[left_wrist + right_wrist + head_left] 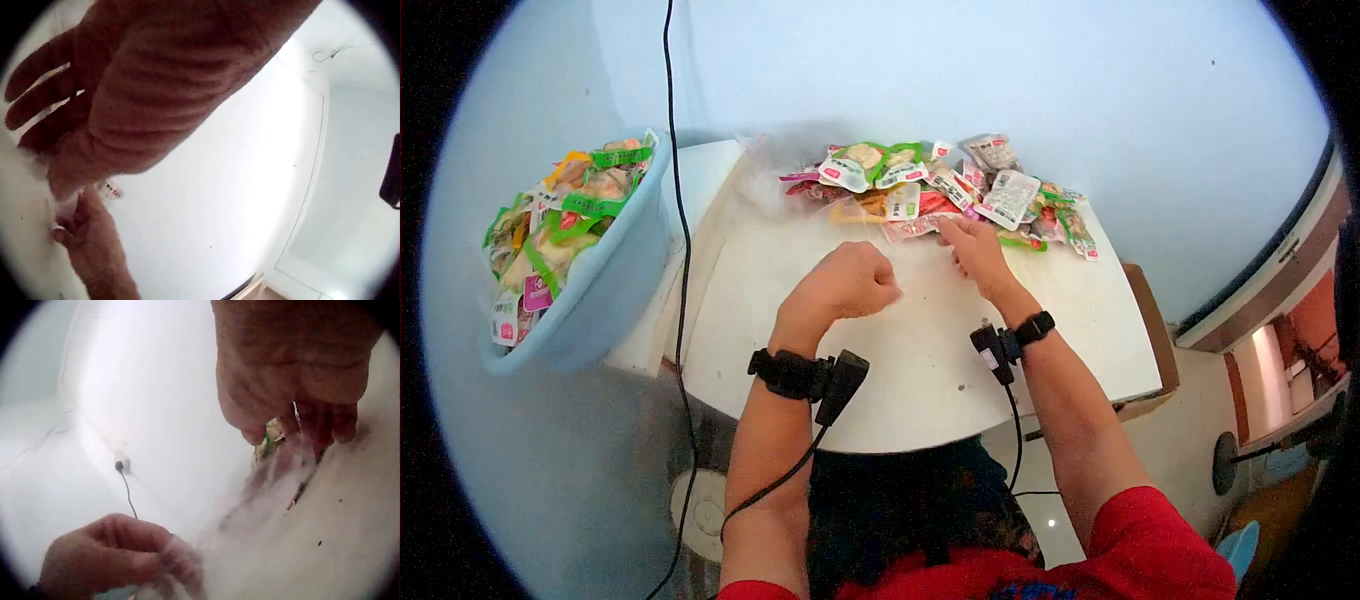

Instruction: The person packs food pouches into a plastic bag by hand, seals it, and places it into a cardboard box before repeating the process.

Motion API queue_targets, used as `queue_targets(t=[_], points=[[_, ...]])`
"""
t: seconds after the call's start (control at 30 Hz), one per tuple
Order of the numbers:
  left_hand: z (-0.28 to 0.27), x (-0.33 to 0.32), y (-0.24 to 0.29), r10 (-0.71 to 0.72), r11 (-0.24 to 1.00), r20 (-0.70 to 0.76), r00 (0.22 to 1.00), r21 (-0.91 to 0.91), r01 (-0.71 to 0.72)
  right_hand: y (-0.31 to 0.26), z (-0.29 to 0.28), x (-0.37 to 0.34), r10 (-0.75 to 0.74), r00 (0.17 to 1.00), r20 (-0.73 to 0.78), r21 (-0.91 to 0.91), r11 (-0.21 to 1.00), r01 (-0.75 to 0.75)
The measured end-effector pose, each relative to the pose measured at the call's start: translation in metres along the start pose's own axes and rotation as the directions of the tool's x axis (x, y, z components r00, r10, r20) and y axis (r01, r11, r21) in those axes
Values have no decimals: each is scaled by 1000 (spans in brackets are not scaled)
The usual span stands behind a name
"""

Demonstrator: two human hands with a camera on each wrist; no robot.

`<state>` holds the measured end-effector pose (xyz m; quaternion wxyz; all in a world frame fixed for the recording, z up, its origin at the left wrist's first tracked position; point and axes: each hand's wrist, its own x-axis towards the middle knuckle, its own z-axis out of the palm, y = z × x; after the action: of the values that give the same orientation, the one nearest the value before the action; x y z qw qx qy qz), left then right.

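Note:
Over the white table, the left hand [847,285] has its fingers bent inward; the right wrist view shows this hand [103,556] pinching thin clear plastic [181,565] between thumb and fingers. Facing it, the right hand [980,255] is just in front of a heap of sealed food packets [920,200]. In the left wrist view the right hand [94,244] has thumb and fingertips together on the see-through film, while the left hand [144,81] shows several fingers spread apart. The film is barely visible in the head view.
A light blue basin [615,270] full of similar packets stands at the left. Crumpled clear plastic [775,180] lies at the table's back left. A black cable [683,230] hangs down at the left, and a cardboard box [1155,340] shows beyond the table's right edge.

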<state>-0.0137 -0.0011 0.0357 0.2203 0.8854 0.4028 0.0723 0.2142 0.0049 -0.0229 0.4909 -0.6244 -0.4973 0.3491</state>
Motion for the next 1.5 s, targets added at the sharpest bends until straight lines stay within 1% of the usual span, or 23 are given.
queue_targets(t=[0.07,0.1,0.17,0.2,0.23,0.27,0.37,0.47,0.57,0.67,0.77,0.8,0.87,0.97,1.07,1.17,1.23,1.27,1.3,1.37,1.4,1.47,1.5], points=[[-20,-1,11,15,1000,218,976,-28,-9,-2,5,-2,90,995,35,69,993,-92],[-20,3,6,12,985,193,981,-174,22,0,6,-1,-2,996,94,-51,999,7],[-18,11,-8,-1,890,143,990,-450,66,7,3,3,-162,958,235,-264,938,224],[-25,10,-13,-52,833,-12,999,-551,37,12,2,5,-167,948,270,-261,935,239],[-26,17,-29,-94,915,-250,964,-403,-15,18,0,7,-170,937,305,-258,932,254],[-23,24,-48,-91,972,-475,875,-235,-26,24,-1,9,-171,925,340,-255,930,266],[-9,30,-83,-268,963,-645,715,-207,174,22,-6,7,-154,930,333,-215,948,234],[19,38,-110,-259,933,-704,661,-5,360,22,-6,5,-247,906,344,-190,927,325],[6,33,-92,-447,884,-343,827,-309,350,12,-1,-1,-291,910,296,-133,931,341],[12,31,-97,-410,899,-342,846,-309,311,12,-4,-1,-264,916,302,-54,954,293],[11,22,-100,-401,855,-309,862,-465,231,9,-12,-1,-171,949,265,-55,980,192],[9,19,-101,-383,833,-292,876,-519,191,10,-13,-1,-179,953,244,-7,982,187],[4,14,-99,-341,781,-270,901,-615,112,11,-15,1,-201,959,200,92,978,186],[-4,4,-83,-258,624,-200,945,-782,4,3,-17,-2,-202,977,72,125,973,192],[-13,-3,-62,-260,663,-281,924,-748,-41,10,-19,7,-253,968,9,193,950,246],[-29,-13,-36,-328,746,-322,888,-666,34,9,-19,10,-355,932,-72,114,925,361],[-39,-26,-27,-320,818,-406,856,-574,33,6,-17,9,-425,893,-147,117,889,442],[-46,-33,-20,-311,852,-449,838,-523,36,3,-16,8,-459,869,-185,118,867,483],[-53,-40,-4,-353,881,-554,754,-468,69,0,-16,7,-461,860,-219,127,861,493],[-63,-57,8,-310,945,-760,571,-312,97,-7,-17,2,-460,840,-289,142,847,512],[-67,-64,15,-262,965,-843,469,-233,120,-9,-19,2,-455,843,-286,120,856,503],[-71,-79,47,4,960,-958,287,85,268,-12,-24,0,-439,855,-276,74,878,474],[-68,-83,62,156,907,-966,208,223,357,-14,-26,-2,-383,903,-197,208,883,420]])
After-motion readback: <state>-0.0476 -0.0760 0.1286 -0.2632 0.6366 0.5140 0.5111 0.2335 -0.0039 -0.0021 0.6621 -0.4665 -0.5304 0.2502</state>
